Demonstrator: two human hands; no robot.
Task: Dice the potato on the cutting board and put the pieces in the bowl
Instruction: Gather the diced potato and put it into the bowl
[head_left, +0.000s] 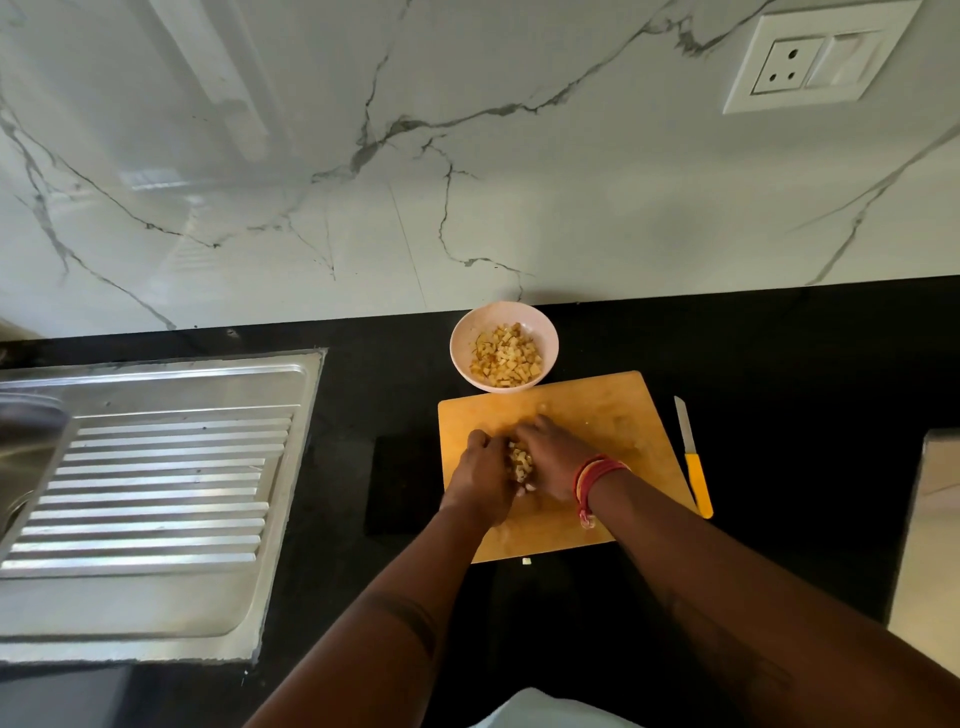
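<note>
Only the head view here, looking down at a black stone surface (753, 374) against a white marbled wall.

Looks like the cutting is basically done. The small pale pink round bowl (470, 325) already holds a good heap of diced potato, and it sits just past the far edge of the light wooden cutting board (597, 410), touching or nearly touching it. What's left on the board is one small pile of yellow potato cubes (520, 462), pinned between the two hands. The left hand (483, 470) and right hand (553, 457) are both cupped in around that pile, fingers curled against it from either side, so I'd say they're scooping it up for the bowl. One stray bit (527, 561) is lying off the board on the surface by the near edge, so that still needs collecting too.

The yellow-handled paring knife (693, 462) is set down on the surface just beside the board's right edge, blade pointing away, nobody holding it.

Room-wise: the path from pile to bowl is straight ahead across bare board, nothing in the way. The steel sink drainboard (156, 467) is well off to the left. Main risk I see is cubes dropping off the board's far edge short of the bowl rim.
</note>
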